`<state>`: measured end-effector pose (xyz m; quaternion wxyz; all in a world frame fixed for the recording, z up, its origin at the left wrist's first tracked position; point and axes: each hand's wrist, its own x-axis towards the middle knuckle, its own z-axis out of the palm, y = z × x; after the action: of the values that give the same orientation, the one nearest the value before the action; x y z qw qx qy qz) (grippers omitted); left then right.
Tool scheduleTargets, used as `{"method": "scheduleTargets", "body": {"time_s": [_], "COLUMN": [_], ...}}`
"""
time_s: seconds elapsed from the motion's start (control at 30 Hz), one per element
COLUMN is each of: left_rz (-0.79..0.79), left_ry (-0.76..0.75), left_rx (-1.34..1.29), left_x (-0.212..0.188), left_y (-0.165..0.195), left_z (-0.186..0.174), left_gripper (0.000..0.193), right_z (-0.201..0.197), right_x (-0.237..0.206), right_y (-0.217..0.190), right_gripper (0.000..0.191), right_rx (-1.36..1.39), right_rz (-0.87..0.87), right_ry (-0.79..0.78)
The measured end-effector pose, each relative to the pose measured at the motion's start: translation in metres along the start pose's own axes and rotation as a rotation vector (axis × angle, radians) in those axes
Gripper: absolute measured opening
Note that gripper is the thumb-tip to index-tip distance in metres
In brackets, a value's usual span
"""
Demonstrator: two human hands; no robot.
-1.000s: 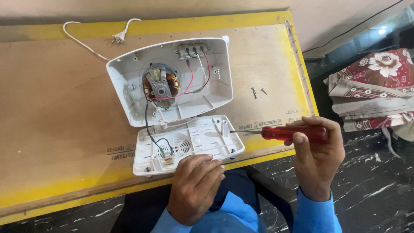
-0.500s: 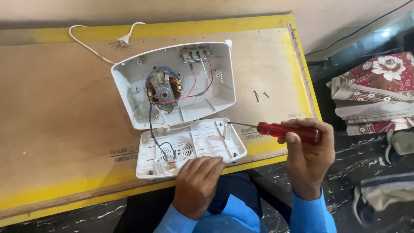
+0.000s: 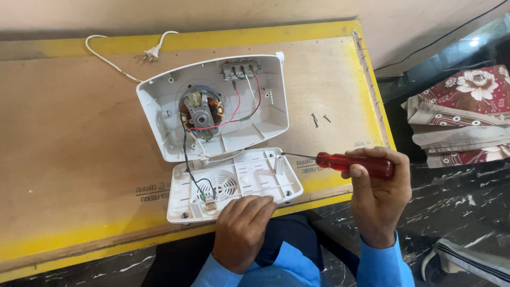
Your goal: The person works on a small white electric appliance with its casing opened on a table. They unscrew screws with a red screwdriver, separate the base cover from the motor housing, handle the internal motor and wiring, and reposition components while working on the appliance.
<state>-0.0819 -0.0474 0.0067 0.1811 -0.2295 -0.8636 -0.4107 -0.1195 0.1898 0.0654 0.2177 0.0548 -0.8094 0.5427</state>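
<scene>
Screwdriver [image 3: 348, 162], clenched in the right hand [image 3: 380, 196], touches the cover [image 3: 234, 183] at its 2 o'clock corner; left hand [image 3: 241, 226], fingers curled and holding nothing, presses the 6 o'clock edge; a slipping tip may cut the wires [image 3: 196, 180].

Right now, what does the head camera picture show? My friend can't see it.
A person's right hand holds a red-handled screwdriver with its tip at the edge of an opened white appliance's bottom cover, while the left hand steadies that cover. The upper casing, on a wooden table, shows a motor and wires.
</scene>
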Motion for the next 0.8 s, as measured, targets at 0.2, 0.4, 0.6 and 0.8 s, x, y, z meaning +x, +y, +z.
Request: {"method": "scheduleTargets", "body": {"time_s": [0.2, 0.4, 0.6, 0.8], "left_rz": [-0.006, -0.024, -0.052, -0.044], "left_ry": [-0.005, 0.033, 0.042, 0.020], "left_rx": [0.004, 0.012, 0.025, -0.002], "left_x": [0.001, 0.003, 0.004, 0.005], "left_y": [0.001, 0.005, 0.010, 0.011], "left_z": [0.000, 0.000, 0.002, -0.003], "left_gripper": [0.022, 0.023, 0.022, 0.020], "right_z": [0.000, 0.002, 0.001, 0.001], "right_x": [0.002, 0.003, 0.001, 0.001], "right_y": [-0.003, -0.006, -0.008, -0.011], "right_gripper": [0.030, 0.029, 0.027, 0.030], "right_rx": [0.006, -0.012, -0.003, -0.009], "right_rz": [0.026, 0.005, -0.007, -0.001], "right_ry": [0.010, -0.010, -0.031, -0.011]}}
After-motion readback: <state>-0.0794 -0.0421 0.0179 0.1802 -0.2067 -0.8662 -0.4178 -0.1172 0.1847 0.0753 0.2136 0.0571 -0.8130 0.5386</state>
